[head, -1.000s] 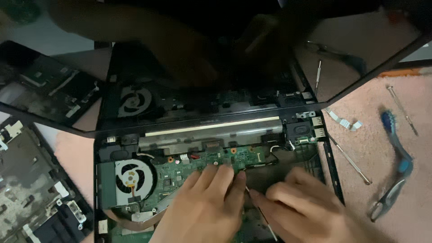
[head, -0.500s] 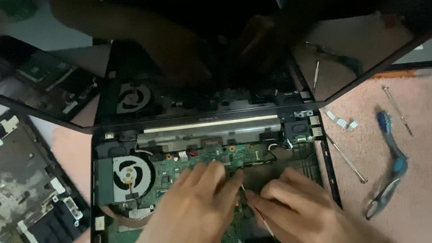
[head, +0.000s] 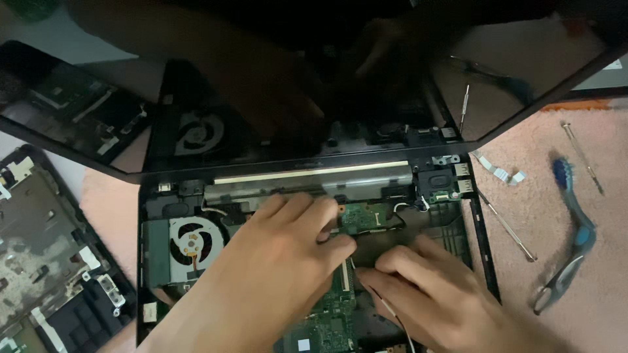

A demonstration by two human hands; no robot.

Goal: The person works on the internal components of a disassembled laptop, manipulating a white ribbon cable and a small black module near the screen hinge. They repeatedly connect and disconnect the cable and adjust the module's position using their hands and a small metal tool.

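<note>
Under both hands, the green motherboard (head: 340,307) is sitting in the opened laptop base (head: 481,248). Left hand (head: 281,261) is pressing fingertips together onto it; right hand (head: 425,287) is curling closed beside it, pinching a thin white wire (head: 396,317). Seemingly thin and fragile, the board is best gripped by its edges. Further left is spinning nothing: the cooling fan (head: 190,242).

The left hand (head: 281,261) and right hand (head: 425,294) hide the green board (head: 333,314) at lower centre; the fingertips' grasp is unclear.
</note>
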